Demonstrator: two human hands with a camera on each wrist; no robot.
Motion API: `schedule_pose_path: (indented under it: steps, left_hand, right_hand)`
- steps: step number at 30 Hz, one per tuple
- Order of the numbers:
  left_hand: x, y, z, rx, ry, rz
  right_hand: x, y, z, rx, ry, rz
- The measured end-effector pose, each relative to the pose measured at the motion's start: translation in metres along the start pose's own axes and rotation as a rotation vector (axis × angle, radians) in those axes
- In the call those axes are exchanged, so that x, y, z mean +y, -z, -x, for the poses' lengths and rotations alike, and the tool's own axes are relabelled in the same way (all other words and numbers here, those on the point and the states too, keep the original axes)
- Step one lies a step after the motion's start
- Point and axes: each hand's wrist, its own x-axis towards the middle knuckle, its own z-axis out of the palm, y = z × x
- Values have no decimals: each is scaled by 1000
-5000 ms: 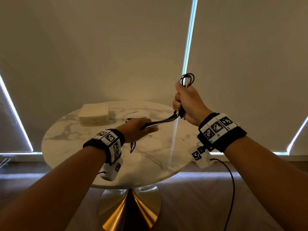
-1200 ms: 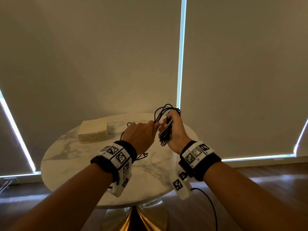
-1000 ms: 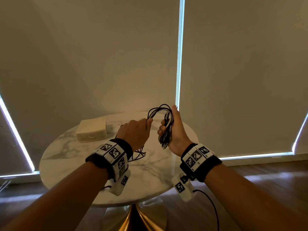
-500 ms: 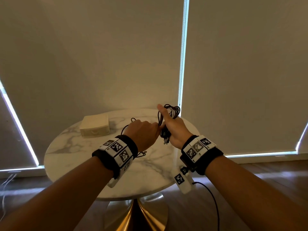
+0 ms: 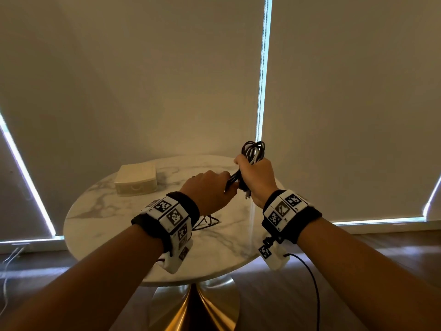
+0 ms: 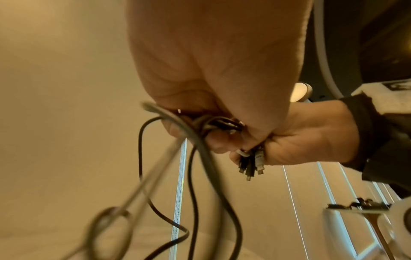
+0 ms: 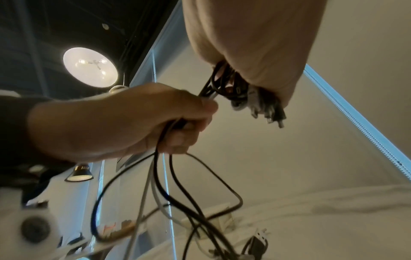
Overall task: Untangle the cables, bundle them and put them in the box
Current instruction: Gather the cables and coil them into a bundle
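Above the round marble table (image 5: 100,218), both hands are up in the air working the cables (image 5: 253,151). The right hand (image 5: 256,179) is fisted around the folded part of the bundle, loops sticking out the top of the fist and a bunch of plug ends (image 6: 251,165) poking out the bottom. The left hand (image 5: 207,192) sits right next to it, almost touching, fingers curled round the strands running out sideways from the right fist. From there the loose lengths (image 7: 177,193) (mostly black, a couple white) droop down to the tabletop, where a bit of slack (image 5: 207,220) lies just past the left wrist. The cream box (image 5: 136,181) sits at the far left of the table, well apart from the hands, looks closed.
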Motion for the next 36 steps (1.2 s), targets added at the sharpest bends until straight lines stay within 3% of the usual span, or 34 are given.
schedule_pose_path:
  steps: [5,10,15,18,23,26,31,33,36]
  left_hand:
    - [-15,-5,-1,-35,37,334]
    - [-22,-14,5,-68,17,496]
    - [-23,-14,8,-4,1,602]
    - [-21,-11,8,5,-29,626]
    - [-31,-12,4,45,-93,510]
    - [-39,-16,-3,193,-206,308]
    - [-42,-11,-10,235,-258,-28]
    - [-43,-8,-12,208,-256,27]
    - [-43,-3,-11,25,-212,160]
  right_hand:
    - [-11,7,-8,69,62,-83]
    - [-14,12,-12,-39,62,-165]
    - [-30,17,-4,-245,-58,-689]
    - [-39,20,0,-345,-160,-828]
    - [-47,26,8,-488,-198,-721]
    - [-49,31,8,-509,-180,-600]
    - [-50,35,13,-569,-118,-326]
    - [-52,37,13,-583,-83,-207]
    - [-51,41,14,-616,-32,22]
